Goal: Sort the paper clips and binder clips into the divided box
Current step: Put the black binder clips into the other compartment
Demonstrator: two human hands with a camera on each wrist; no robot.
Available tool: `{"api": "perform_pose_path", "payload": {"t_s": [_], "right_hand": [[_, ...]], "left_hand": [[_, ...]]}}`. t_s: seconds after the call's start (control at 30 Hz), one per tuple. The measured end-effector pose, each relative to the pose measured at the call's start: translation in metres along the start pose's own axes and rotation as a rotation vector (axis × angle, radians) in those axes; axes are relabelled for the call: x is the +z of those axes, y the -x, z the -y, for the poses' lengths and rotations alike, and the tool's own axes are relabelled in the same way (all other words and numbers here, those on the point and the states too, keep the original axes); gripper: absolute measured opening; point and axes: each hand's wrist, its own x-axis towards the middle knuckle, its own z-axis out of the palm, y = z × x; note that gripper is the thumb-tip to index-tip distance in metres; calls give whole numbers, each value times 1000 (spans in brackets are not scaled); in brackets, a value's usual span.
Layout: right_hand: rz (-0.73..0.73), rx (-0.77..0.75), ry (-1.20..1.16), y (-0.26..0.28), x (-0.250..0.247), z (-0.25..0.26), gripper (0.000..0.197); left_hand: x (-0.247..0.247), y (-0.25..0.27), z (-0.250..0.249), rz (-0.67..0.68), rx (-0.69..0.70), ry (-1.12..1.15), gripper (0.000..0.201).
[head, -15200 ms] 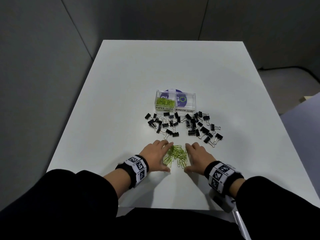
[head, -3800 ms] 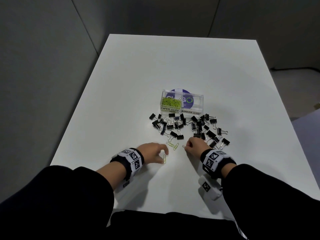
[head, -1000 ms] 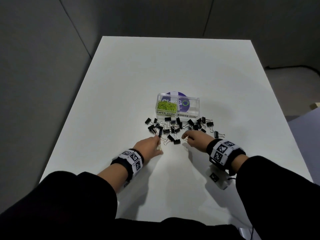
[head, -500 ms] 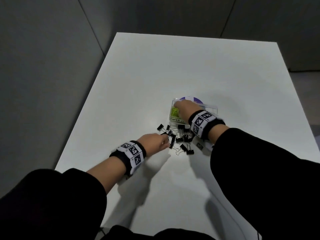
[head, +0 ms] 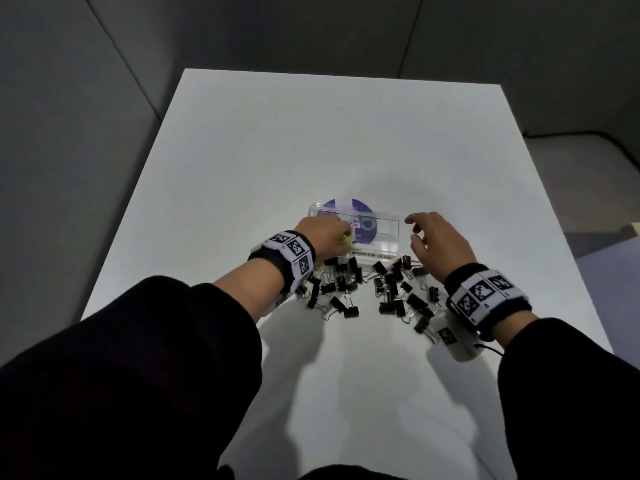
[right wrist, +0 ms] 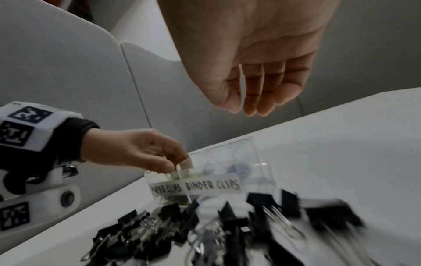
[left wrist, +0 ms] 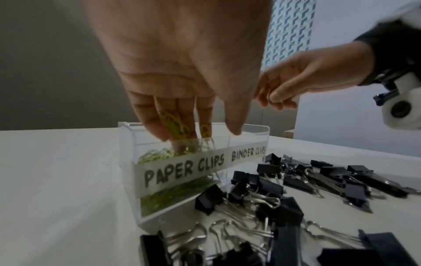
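A clear divided box point(head: 388, 230) stands mid-table, labelled PAPER CLIPS on the left and BINDER CLIPS on the right point(left wrist: 182, 171). Green paper clips point(left wrist: 159, 156) fill the left compartment. My left hand point(head: 329, 233) points its fingers down into that compartment point(left wrist: 200, 136). Several green clips point(left wrist: 175, 126) lie against the fingers, and the thumb stands apart from them. Black binder clips point(head: 391, 289) lie scattered on the table in front of the box point(right wrist: 257, 201). My right hand point(head: 415, 233) hovers right of the box with relaxed fingers, holding nothing point(right wrist: 246, 108).
A purple round disc point(head: 346, 204) shows under and behind the box. The white table point(head: 346, 133) is bounded by grey partition walls at the left and back. Its right edge drops to the floor. A white camera unit point(head: 460, 344) hangs under my right wrist.
My right hand has pulled back from the paper clip compartment to the right of the box. My left hand has come up from the table to that compartment with green clips.
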Motion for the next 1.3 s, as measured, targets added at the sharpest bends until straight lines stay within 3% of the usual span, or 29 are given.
{"api": "perform_pose_path", "payload": {"t_s": [0.13, 0.27, 0.33, 0.43, 0.5, 0.63, 0.83, 0.9, 1.03, 1.17, 1.3], "right_hand": [[44, 131, 24, 18, 10, -36, 33], [220, 267, 63, 32, 28, -66, 52], [307, 297, 101, 39, 38, -72, 61], [403, 326, 146, 49, 53, -65, 64], [391, 331, 157, 55, 64, -55, 64], [348, 324, 164, 70, 82, -31, 68], [377, 139, 114, 82, 72, -26, 66], [357, 187, 151, 88, 57, -36, 76], [502, 348, 166, 111, 50, -50, 102], [512, 256, 236, 125, 67, -28, 88], [350, 257, 234, 126, 70, -13, 80]], "left_hand": [[-1, 17, 3, -237, 31, -5, 34], [6, 52, 21, -457, -111, 186, 34], [22, 68, 24, -413, -226, 217, 42], [53, 83, 21, -196, -370, 257, 57], [70, 88, 15, -80, -386, 247, 63], [88, 95, -4, 16, -316, 156, 65], [94, 106, -26, 35, -263, 115, 72], [91, 111, -26, 44, -264, 92, 77], [92, 119, -28, 82, -261, 57, 81], [96, 119, -40, 11, -309, 189, 66], [96, 116, -43, -21, -355, 288, 63]]}}
